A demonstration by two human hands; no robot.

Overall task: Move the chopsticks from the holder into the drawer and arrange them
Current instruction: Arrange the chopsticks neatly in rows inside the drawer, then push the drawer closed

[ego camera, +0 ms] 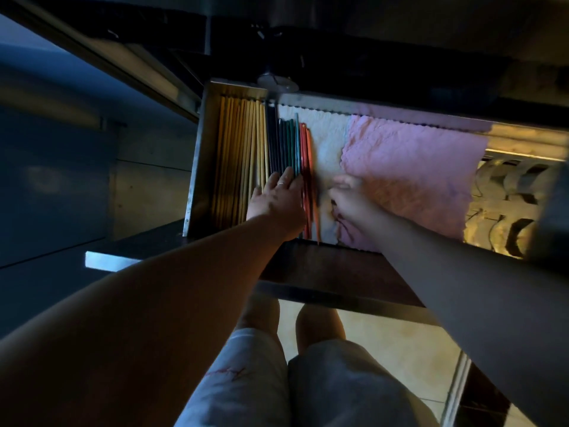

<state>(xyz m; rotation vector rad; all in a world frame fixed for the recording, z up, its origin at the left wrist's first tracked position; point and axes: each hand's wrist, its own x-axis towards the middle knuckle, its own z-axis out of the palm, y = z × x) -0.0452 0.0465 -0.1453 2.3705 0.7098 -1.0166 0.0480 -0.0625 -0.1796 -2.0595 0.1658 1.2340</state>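
Note:
An open metal drawer (197,167) holds rows of chopsticks lying lengthwise. Several wooden chopsticks (240,149) fill its left side, then dark and green chopsticks (284,143), then red-orange chopsticks (307,155). My left hand (277,198) lies flat, fingers spread, on the dark and green ones. My right hand (351,198) is just right of the red-orange chopsticks, fingers curled over the white liner; whether it pinches anything I cannot tell. The holder is not in view.
A white liner (329,140) and a pink cloth (412,174) cover the drawer's floor to the right. A metal rack with bowls (505,192) sits at the far right. The drawer's dark front panel (332,272) is below my wrists. My knees are underneath.

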